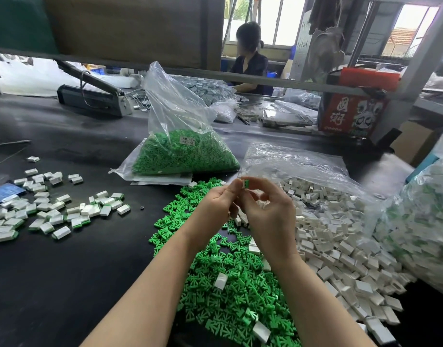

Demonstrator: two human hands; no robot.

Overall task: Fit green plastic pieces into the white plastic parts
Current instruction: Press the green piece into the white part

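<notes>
Assembled parts (53, 211) left of loose pieces (230, 284)

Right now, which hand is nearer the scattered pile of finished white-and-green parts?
Left. The left hand is raised over the loose green pieces, with bare table between it and the finished pile. The right hand sits farther away, beside the white parts.

- One head view only, worn by the person, looking forward and down over both forearms.
- The left hand (216, 204) and right hand (268, 209) meet near the picture's centre, close to the lens.
- The wide angle bends the table (65, 271) edges.
- Beyond the hands it faces across the table toward windows (278, 21) and a seated person (249, 58).
</notes>
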